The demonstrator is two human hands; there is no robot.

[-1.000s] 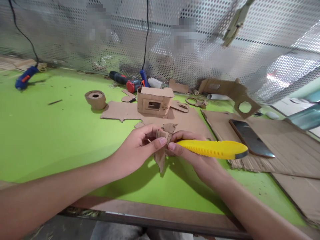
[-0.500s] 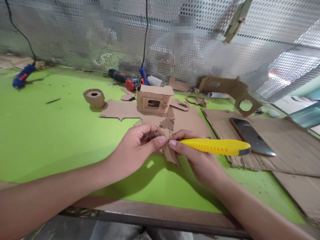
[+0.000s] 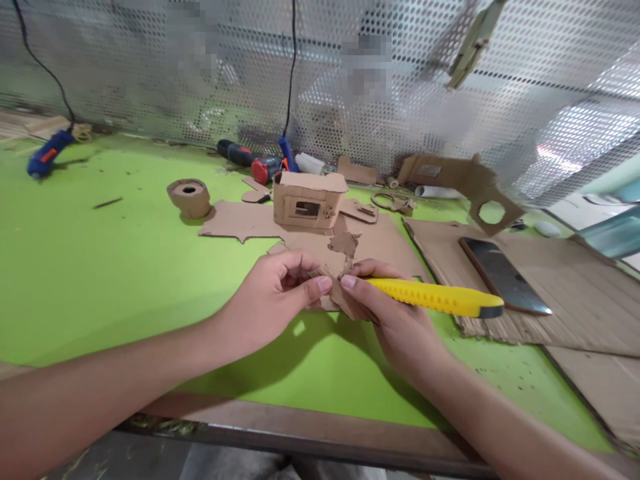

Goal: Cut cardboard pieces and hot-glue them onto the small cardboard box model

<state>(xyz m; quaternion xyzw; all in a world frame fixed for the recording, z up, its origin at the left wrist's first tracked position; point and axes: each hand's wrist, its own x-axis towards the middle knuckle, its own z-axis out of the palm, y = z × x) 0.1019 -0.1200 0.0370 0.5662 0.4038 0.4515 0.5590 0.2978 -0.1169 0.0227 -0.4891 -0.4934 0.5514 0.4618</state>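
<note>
Over the front of the green table, my left hand (image 3: 280,293) pinches a small torn cardboard piece (image 3: 345,300) between thumb and fingers. My right hand (image 3: 395,313) also has its fingertips on this piece. A yellow utility knife (image 3: 435,297) lies across that hand, its handle pointing right; its blade end is hidden by the fingers. From the piece, a ragged peeled flap (image 3: 344,243) stands out on the far side. Just beyond is a small cardboard box model (image 3: 310,200) with a window cut in its front, on a flat cardboard sheet (image 3: 245,220).
A round cardboard part (image 3: 189,198) stands at the left. Behind the model lie a cordless tool (image 3: 245,157) and a blue glue gun (image 3: 287,153); another glue gun (image 3: 49,155) is far left. To the right, a phone (image 3: 503,273) rests on corrugated cardboard (image 3: 565,287).
The cardboard piece has turned between my fingers, its lower end swinging right towards my right palm and its ragged flap shifting right. Both hands have stayed nearly in place.
</note>
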